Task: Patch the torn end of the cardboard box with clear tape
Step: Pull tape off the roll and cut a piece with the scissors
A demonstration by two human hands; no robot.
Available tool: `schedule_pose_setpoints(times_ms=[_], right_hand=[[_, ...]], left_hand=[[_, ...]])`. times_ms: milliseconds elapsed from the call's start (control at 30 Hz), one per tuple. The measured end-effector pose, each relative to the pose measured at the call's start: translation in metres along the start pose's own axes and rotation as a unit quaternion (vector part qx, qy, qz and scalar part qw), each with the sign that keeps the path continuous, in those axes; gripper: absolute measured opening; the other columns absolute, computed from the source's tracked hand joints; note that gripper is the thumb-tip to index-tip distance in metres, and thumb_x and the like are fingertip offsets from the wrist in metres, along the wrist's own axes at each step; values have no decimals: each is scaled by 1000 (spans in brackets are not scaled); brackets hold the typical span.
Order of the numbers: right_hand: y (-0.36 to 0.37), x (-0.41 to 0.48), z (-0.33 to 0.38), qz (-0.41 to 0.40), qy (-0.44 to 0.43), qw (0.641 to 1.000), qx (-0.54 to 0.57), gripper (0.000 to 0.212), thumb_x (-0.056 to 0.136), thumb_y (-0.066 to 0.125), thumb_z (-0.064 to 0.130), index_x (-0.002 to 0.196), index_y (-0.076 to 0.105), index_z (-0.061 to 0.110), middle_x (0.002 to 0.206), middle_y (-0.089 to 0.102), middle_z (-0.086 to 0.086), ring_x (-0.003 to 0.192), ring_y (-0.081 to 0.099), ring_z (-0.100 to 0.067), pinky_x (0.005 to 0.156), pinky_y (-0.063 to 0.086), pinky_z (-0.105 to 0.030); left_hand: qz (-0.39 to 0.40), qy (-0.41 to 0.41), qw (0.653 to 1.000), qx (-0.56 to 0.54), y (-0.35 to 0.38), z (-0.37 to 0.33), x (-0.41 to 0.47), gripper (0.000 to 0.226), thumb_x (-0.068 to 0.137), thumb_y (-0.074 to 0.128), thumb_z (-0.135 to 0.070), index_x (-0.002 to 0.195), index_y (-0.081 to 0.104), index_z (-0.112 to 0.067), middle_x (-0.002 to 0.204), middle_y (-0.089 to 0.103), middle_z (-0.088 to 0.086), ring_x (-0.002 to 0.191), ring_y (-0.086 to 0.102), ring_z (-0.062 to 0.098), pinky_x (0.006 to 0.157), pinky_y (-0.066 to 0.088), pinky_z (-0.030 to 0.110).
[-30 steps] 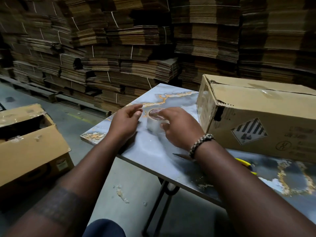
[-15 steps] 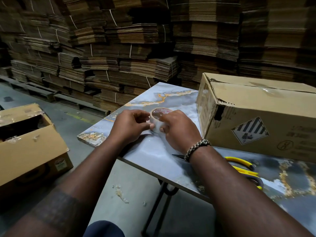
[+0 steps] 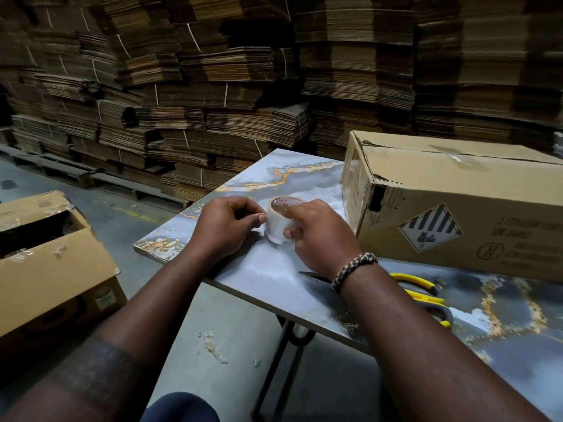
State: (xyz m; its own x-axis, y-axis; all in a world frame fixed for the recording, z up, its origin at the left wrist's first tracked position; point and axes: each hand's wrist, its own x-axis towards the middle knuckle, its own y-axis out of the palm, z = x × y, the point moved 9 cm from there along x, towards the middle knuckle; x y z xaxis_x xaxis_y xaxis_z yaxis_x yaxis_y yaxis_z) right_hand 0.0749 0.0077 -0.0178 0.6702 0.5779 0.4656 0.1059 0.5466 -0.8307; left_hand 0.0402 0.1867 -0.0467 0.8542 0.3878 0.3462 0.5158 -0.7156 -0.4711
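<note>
Surroundings: stacks of flattened cardboard (image 3: pixel 213 95) fill the upper frame. Open carton (image 3: pixel 51 263) on the floor, lower left. Yellow-handled scissors (image 3: pixel 417 292) lie on the bench (image 3: pixel 274 278) at lower right, blades partly hidden under the right wrist, which wears a braided bracelet (image 3: pixel 353 271).

Cardboard box (image 3: pixel 457 208) sits at right of frame on the bench; its near end shows a ragged torn hole at the corner.

Clear tape roll (image 3: pixel 281 219) at frame centre, just left of the box. Right hand (image 3: pixel 320 236) fingers closed around the roll; left hand (image 3: pixel 227 228) curled, thumb tip against the roll's side.
</note>
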Motion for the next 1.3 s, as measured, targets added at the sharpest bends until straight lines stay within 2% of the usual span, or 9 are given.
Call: schedule_pose_setpoints(times_ms=[100, 233, 300, 400, 500, 600, 867, 1067, 1300], right_hand=[[-2, -1, -5, -5, 3, 999, 43, 47, 95, 68, 9, 138, 65, 28, 126, 70, 5, 121, 52, -17, 101, 45, -30], [-5, 2, -12, -29, -6, 994, 102, 33, 91, 71, 7, 120, 70, 24, 113, 69, 4, 110, 55, -18, 97, 48, -39], [-8, 3, -12, -44, -15, 988, 146, 26, 92, 68, 9, 115, 70, 19, 111, 67, 3, 106, 56, -17, 94, 47, -35], [-20, 2, -7, -84, -36, 969, 228, 19, 95, 58, 11, 105, 73, 13, 99, 65, 6, 95, 57, -10, 83, 44, -21], [-23, 1, -4, -98, -43, 959, 261, 18, 97, 54, 12, 97, 73, 10, 93, 66, 2, 89, 59, -12, 77, 46, -24], [-24, 0, -1, -101, -40, 955, 275, 20, 99, 52, 15, 94, 71, 10, 90, 67, 0, 85, 60, -13, 74, 47, -29], [-21, 0, 9, -107, -50, 957, 265, 18, 97, 55, 14, 87, 69, 11, 68, 62, -1, 65, 55, -15, 61, 44, -37], [-27, 1, 9, -115, -78, 969, 205, 18, 95, 56, 13, 87, 72, 10, 69, 63, -1, 66, 58, -18, 62, 47, -37], [-28, 0, 14, -111, -112, 978, 139, 13, 94, 58, 13, 89, 69, 10, 69, 54, 9, 66, 49, -13, 61, 41, -32]], left_hand=[[27, -4, 999, -40, 4, -2, -3, 6, 93, 80, -17, 86, 80, -17, 79, 80, 2, 70, 71, 9, 69, 60, 32], [63, -28, 986, -150, 8, -1, -6, 7, 95, 76, -7, 90, 75, -2, 84, 75, 14, 76, 71, 20, 76, 66, 37], [80, -59, 972, -214, 9, 1, -8, 6, 94, 75, -3, 89, 73, 1, 86, 72, 18, 80, 70, 26, 73, 66, 36], [111, -87, 953, -267, 11, 3, -9, 16, 92, 73, 0, 78, 71, -8, 76, 73, 12, 70, 66, 25, 67, 60, 33], [165, -81, 936, -301, 15, -2, -11, 16, 83, 77, -2, 71, 70, -10, 70, 72, 11, 58, 64, 19, 59, 56, 26], [201, -82, 921, -323, 17, -4, -12, 15, 77, 79, -1, 69, 70, -11, 67, 72, 11, 56, 68, 16, 55, 57, 23], [212, -106, 914, -330, 20, 1, -11, 10, 73, 66, -2, 64, 66, -6, 61, 68, 13, 50, 68, 22, 49, 56, 24], [197, -112, 914, -338, 19, 1, -10, 14, 72, 65, -2, 61, 64, -11, 62, 66, 12, 51, 69, 23, 48, 53, 23], [187, -107, 918, -332, 18, 2, -9, 15, 72, 65, -3, 60, 65, -12, 63, 66, 12, 54, 69, 24, 50, 53, 24]])
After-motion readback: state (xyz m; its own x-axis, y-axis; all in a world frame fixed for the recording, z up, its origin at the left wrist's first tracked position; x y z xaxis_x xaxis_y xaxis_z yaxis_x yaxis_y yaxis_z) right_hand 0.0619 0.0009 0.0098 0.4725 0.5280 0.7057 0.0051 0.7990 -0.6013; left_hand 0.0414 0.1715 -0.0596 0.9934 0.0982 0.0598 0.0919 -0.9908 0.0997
